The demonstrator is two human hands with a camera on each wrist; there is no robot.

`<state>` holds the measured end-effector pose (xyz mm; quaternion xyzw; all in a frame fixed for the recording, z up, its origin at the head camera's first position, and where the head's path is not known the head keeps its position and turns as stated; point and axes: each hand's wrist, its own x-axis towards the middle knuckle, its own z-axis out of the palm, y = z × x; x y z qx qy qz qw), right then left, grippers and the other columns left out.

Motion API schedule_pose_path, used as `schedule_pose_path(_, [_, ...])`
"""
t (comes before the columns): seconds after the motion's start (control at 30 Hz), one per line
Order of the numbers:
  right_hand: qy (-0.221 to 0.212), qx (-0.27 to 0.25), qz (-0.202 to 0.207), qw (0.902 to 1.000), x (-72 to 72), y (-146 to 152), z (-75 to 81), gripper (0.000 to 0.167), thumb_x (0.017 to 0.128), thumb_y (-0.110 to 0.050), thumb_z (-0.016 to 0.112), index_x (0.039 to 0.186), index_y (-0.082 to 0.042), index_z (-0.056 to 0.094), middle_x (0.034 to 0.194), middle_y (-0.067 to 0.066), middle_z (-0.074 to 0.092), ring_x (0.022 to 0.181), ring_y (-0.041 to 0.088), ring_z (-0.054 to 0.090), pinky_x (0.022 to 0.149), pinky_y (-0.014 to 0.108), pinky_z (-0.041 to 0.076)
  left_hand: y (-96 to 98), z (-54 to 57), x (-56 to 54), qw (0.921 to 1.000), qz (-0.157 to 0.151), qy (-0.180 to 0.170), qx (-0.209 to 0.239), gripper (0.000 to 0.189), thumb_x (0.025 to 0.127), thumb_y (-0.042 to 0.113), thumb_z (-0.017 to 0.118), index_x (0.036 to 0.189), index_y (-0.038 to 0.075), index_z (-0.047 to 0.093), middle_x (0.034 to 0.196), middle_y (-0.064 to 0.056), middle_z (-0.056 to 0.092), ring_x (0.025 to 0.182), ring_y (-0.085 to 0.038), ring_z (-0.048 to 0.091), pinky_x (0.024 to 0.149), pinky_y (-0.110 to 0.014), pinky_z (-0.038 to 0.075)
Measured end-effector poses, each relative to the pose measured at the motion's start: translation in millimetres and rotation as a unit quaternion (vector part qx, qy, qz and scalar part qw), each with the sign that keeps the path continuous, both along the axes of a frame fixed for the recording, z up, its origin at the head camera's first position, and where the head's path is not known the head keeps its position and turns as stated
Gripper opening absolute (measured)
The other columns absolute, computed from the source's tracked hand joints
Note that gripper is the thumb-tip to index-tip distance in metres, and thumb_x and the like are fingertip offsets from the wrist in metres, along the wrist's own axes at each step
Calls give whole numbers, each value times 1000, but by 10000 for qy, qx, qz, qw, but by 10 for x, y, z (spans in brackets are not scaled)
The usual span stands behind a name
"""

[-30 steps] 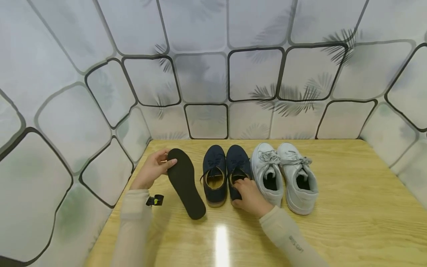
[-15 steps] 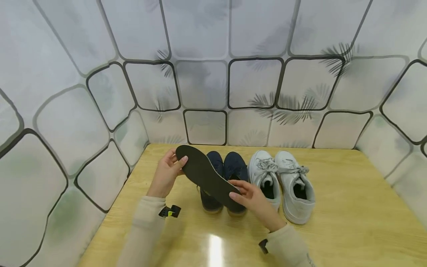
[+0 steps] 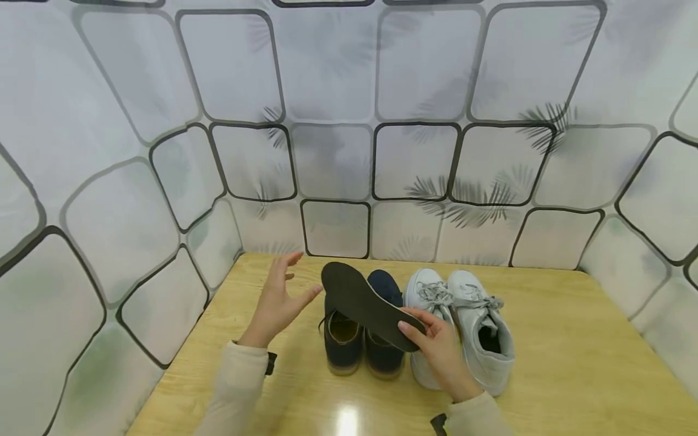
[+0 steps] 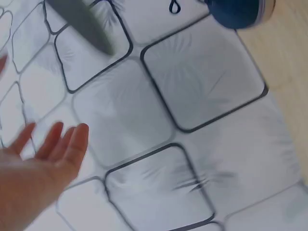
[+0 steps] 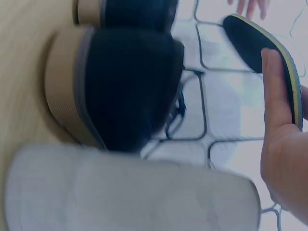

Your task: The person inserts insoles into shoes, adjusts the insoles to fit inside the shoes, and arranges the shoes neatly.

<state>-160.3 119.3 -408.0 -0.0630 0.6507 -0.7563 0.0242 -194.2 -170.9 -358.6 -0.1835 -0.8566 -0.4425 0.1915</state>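
A black insole hangs slantwise above a pair of navy shoes, its near right end pinched by my right hand between thumb and fingers. In the right wrist view the insole shows a yellowish edge layer. My left hand is held up beside the insole's far left end, fingers spread, apart from it. Below the insole stand the left navy shoe and the right navy shoe, heels toward me, both partly covered by it. In the left wrist view, my left hand holds nothing.
A white lace-up shoe stands right of the navy pair, partly behind my right hand. A second white shoe is beside it. All rest on a wooden table, with a patterned curtain behind and along both sides.
My right hand has come out of the right navy shoe and taken the insole's near end. My left hand has let go of the other end. The insole has moved right, over the navy shoes.
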Motion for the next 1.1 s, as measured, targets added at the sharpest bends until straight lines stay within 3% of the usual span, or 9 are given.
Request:
schedule_pose_path(0.07, [-47, 156, 131, 9998, -22, 58, 42, 38, 89, -4, 66, 123, 11, 57, 111, 6, 67, 97, 13, 65, 78, 26, 54, 16, 43, 13, 9919, -300, 609, -1071, 90, 73, 23, 85, 145, 6, 34, 142, -18, 38, 131, -34, 36, 102, -54, 36])
schedule_pose_path(0.13, [-129, 314, 357, 9988, -26, 114, 77, 39, 90, -8, 67, 125, 8, 57, 116, 10, 65, 100, 14, 64, 81, 27, 53, 64, 73, 42, 9750, -698, 868, -1920, 105, 67, 30, 89, 149, 9, 28, 150, -18, 30, 139, -38, 26, 104, -60, 31])
schedule_pose_path(0.3, [20, 754, 970, 9924, -4, 208, 128, 41, 91, -14, 66, 126, 4, 58, 121, 14, 62, 105, 14, 62, 83, 30, 52, 221, 81, 114, 9348, -1139, 618, -3308, 117, 65, 36, 89, 154, 20, 16, 160, -10, 8, 146, -35, 5, 110, -59, 21])
schedule_pose_path(0.47, [387, 1102, 1297, 9847, -9, 268, 162, 40, 91, -15, 66, 125, 5, 58, 117, 9, 64, 102, 11, 62, 82, 28, 53, 283, 44, 89, 9161, -1170, 636, -3783, 107, 66, 30, 89, 151, 17, 26, 159, -12, 16, 146, -34, 10, 112, -55, 19])
schedule_pose_path(0.63, [431, 1311, 1346, 9813, -30, 356, 210, 40, 92, -18, 65, 127, 1, 59, 121, 16, 62, 103, 12, 62, 82, 28, 53, 297, 36, 33, 9089, -1347, 1005, -3816, 97, 66, 24, 89, 146, 13, 35, 152, -11, 33, 142, -34, 25, 111, -55, 23])
schedule_pose_path(0.73, [930, 2038, 957, 9699, -36, 367, 237, 36, 92, -21, 65, 125, -5, 62, 120, 14, 63, 100, 14, 63, 80, 28, 52, 302, 52, 32, 9072, -1411, 1136, -3796, 93, 67, 24, 88, 144, 10, 37, 147, -9, 40, 140, -30, 30, 112, -53, 23])
schedule_pose_path(0.8, [1736, 2902, 390, 9403, -32, 348, 266, 35, 91, -20, 68, 122, -6, 64, 118, 13, 64, 100, 19, 64, 82, 33, 53, 307, 67, 40, 9078, -1404, 1191, -3768, 89, 68, 24, 87, 142, 8, 40, 144, -10, 43, 138, -29, 34, 111, -52, 24])
schedule_pose_path(0.93, [3340, 4356, -709, 8329, -5, 222, 375, 47, 82, -20, 77, 123, -2, 62, 121, 15, 61, 109, 32, 58, 89, 48, 48, 337, 91, 59, 9059, -1320, 1266, -3819, 83, 69, 25, 87, 139, 6, 44, 139, -10, 47, 133, -27, 41, 110, -50, 28])
schedule_pose_path(1.1, [4135, 5265, -470, 7413, -6, -59, 495, 76, 74, -37, 82, 131, 5, 53, 129, 20, 54, 117, 37, 52, 97, 51, 43, 436, 144, 67, 9040, -1361, 1291, -3842, 78, 71, 25, 86, 136, 5, 47, 135, -9, 50, 127, -26, 46, 108, -45, 33])
